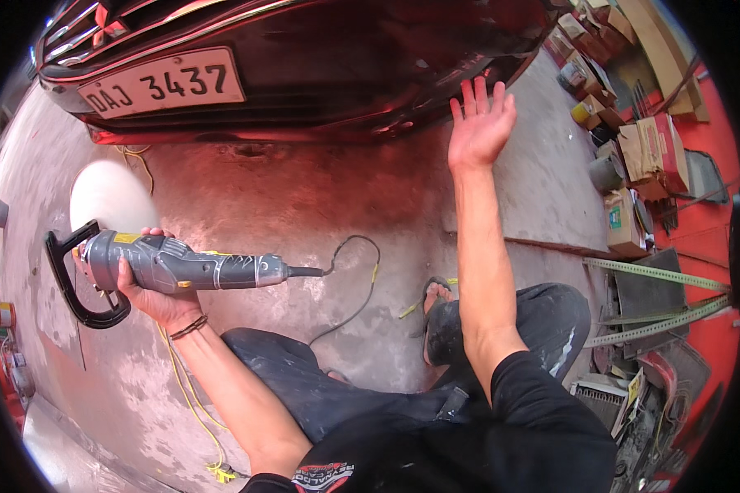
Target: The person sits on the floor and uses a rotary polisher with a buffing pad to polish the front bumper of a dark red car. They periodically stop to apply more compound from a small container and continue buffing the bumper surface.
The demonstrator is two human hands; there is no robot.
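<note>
My left hand (163,297) is wrapped around the body of a grey electric car polisher (210,269), held sideways at the left. Its black D-shaped handle (64,287) points left, and its round white pad (111,197) faces the car, looking smeared. My right arm stretches forward; my right hand (478,135) is open, palm up and fingers spread, at the lower edge of a dark car bumper (337,70). Whether the fingertips touch the bumper I cannot tell. Nothing lies in that palm.
The polisher's dark cord (362,304) loops across the stained concrete floor (304,189). A yellow cord (185,378) runs along the left. Cardboard boxes (649,152), cans and car parts (608,398) line the red wall at right. A white licence plate (163,82) is on the bumper.
</note>
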